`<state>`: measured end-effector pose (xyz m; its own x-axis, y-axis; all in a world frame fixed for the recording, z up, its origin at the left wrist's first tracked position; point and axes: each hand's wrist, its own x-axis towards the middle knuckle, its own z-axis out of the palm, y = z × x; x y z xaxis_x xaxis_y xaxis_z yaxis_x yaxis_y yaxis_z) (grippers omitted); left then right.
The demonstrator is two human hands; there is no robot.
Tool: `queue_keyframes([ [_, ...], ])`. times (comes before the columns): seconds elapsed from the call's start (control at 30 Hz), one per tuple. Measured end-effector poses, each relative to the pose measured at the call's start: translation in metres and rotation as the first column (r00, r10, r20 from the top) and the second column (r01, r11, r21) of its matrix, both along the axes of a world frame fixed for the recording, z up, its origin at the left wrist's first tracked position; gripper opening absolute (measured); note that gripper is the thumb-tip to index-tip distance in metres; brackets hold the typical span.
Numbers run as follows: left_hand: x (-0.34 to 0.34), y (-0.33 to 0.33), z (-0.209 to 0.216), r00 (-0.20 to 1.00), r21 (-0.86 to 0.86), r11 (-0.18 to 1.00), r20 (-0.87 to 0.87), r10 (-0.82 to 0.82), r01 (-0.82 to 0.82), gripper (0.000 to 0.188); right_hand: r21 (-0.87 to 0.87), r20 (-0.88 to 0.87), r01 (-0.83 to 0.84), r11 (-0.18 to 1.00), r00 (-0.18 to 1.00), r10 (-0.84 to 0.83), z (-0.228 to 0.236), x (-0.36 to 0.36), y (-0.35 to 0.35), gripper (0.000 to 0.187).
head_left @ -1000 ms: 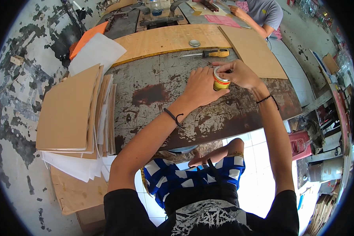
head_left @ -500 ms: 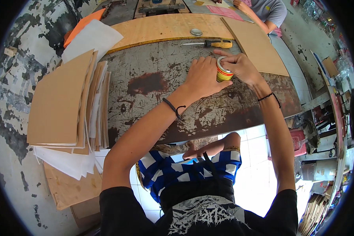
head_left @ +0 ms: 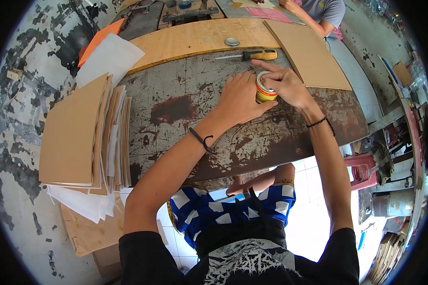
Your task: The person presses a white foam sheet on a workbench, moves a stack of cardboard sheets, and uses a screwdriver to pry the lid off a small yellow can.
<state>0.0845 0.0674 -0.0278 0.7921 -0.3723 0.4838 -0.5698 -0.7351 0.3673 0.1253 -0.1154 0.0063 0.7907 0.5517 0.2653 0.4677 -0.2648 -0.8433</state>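
Observation:
A small yellow and red tin can point(head_left: 266, 95) stands near the far side of the worn metal tabletop point(head_left: 209, 133). Wrapped round its left side is my left hand point(head_left: 239, 98), with the thumb along the near side. My right hand point(head_left: 291, 87) is at the can's rim from the right, its fingers bent at the opening and one finger stretched out past the far side. What lies inside the can is hidden by these fingers. Just beyond my hands is a screwdriver point(head_left: 253, 55) with a yellow and black handle. A round metal lid point(head_left: 231, 42) lies farther off on the wooden board point(head_left: 185, 42).
Stacked brown cardboard sheets point(head_left: 73, 135) stand at the table's left, with white sheets point(head_left: 109, 57) and an orange sheet point(head_left: 100, 39) behind. A large cardboard panel point(head_left: 309, 54) covers the far right. Another person point(head_left: 318, 14) sits beyond it. Red plastic stools point(head_left: 361, 171) stand at right.
The whole view has shifted slightly. My hands stay at the can, and the fingers of my right hand have moved a little over its opening.

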Motion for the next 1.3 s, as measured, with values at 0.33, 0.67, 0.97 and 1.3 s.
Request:
queue_keyframes([
  [0.33, -0.001, -0.002, 0.003, 0.998, 0.015, 1.000, -0.063, 0.007, -0.006, 0.061, -0.032, 0.080, -0.025, 0.999, 0.996, 0.027, -0.001, 0.003, -0.003, 0.019],
  [0.67, -0.003, 0.000, 0.002, 0.999, 0.036, 0.999, 0.050, 0.013, -0.014, 0.059, -0.120, 0.000, 0.124, 0.985, 0.992, -0.125, 0.020, -0.011, -0.006, 0.023],
  [0.97, -0.004, 0.000, 0.001, 0.999, 0.007, 1.000, 0.054, 0.009, -0.009, 0.062, -0.075, -0.187, 0.042, 0.996, 0.981, -0.056, 0.017, -0.004, -0.006, 0.019],
  [1.3, -0.003, 0.000, -0.002, 0.997, 0.023, 0.999, 0.073, 0.030, -0.032, 0.063, -0.006, -0.283, 0.093, 0.996, 0.955, -0.091, 0.017, -0.009, 0.000, 0.023],
])
